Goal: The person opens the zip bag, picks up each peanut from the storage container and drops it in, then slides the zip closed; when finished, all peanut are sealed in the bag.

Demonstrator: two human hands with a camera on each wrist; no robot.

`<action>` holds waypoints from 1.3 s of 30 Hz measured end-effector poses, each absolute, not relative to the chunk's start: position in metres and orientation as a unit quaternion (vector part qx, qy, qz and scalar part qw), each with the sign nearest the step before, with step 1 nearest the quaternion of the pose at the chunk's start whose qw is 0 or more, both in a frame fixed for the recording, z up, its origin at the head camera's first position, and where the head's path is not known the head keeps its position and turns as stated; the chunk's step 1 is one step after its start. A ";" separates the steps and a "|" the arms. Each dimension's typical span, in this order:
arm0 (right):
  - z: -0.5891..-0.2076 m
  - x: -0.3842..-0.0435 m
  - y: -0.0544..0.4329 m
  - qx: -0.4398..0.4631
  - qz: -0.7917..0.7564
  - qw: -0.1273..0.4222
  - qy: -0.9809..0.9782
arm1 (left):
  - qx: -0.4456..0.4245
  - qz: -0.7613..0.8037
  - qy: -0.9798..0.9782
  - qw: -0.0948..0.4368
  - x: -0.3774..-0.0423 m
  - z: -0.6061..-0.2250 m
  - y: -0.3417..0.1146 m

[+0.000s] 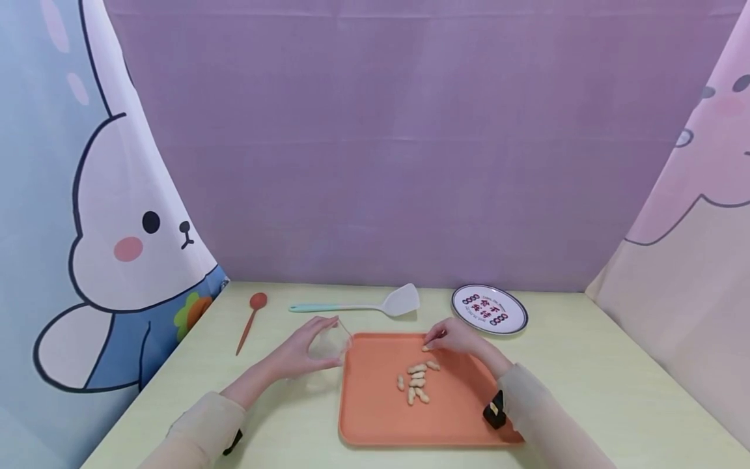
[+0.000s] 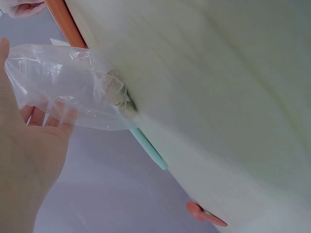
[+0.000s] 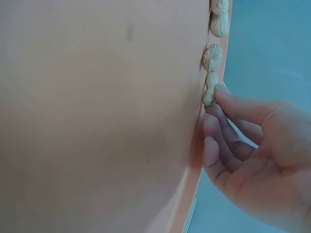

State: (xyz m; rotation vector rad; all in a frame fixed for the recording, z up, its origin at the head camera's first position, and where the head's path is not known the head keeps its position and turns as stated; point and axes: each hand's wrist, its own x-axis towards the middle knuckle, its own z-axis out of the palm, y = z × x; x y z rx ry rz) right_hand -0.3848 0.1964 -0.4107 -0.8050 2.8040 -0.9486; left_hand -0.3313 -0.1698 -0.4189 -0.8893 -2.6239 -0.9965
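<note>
My left hand (image 1: 307, 352) holds a clear plastic bag (image 2: 58, 82) at the left of the orange tray (image 1: 375, 423), thumb and fingers spread wide at its mouth. Blurred pale things (image 2: 116, 90), seemingly peanuts, lie at the far end of the bag in the left wrist view. Over the tray's back edge, my right hand (image 1: 456, 337) pinches a peanut (image 3: 210, 91) between thumb and fingertips. Several unshelled peanuts (image 1: 418, 383) lie loosely grouped near the tray's middle.
Behind the tray lies a spatula (image 1: 401, 301) with a white head and mint handle. A red spoon (image 1: 258, 300) is at the back left. At the back right, a white plate (image 1: 489, 309) with red lettering stands close to the right hand. A purple cloth (image 1: 398, 163) hangs behind the table.
</note>
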 end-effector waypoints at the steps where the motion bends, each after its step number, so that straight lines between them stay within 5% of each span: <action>1: -0.411 -0.384 0.196 -0.260 -0.306 0.037 0.915 | -0.301 -0.336 -0.887 0.100 -0.332 -0.419 -0.170; 32: -0.406 -0.379 0.204 -0.227 -0.403 0.111 0.880 | -0.303 -0.330 -0.889 0.097 -0.332 -0.421 -0.170; 39: -0.405 -0.381 0.206 -0.252 -0.387 0.054 0.885 | -0.301 -0.332 -0.889 0.094 -0.332 -0.420 -0.169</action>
